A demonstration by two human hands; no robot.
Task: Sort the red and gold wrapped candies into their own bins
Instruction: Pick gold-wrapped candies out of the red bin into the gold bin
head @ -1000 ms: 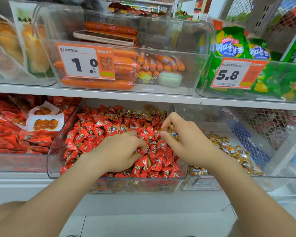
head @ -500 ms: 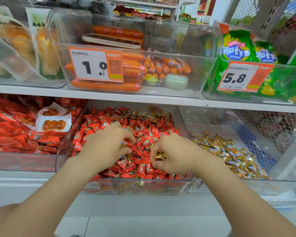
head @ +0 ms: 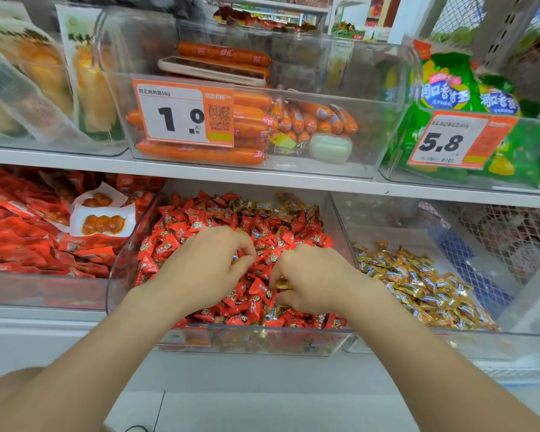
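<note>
A clear middle bin [head: 116, 294] on the lower shelf is heaped with red wrapped candies [head: 181, 232]; several gold wrapped candies [head: 281, 207] are mixed in along its back. The clear bin to its right [head: 343, 219] holds a pile of gold candies [head: 424, 285]. Both hands are down in the red pile. My right hand [head: 315, 282] pinches a gold candy [head: 283, 284] between thumb and curled fingers. My left hand [head: 209, 263] has its fingers curled with a bit of gold wrapper showing at its fingertips [head: 235, 259].
A bin of red snack packs [head: 28, 232] stands to the left. The upper shelf [head: 200, 173] carries bins of orange sausages [head: 200, 154] with a 1.0 price tag and green bags [head: 443, 85] with a 5.8 tag. Wire mesh [head: 512, 238] lies at the far right.
My right hand came down from above the pile's back right to its front centre, still with a gold candy. My left hand moved up and right, beside it.
</note>
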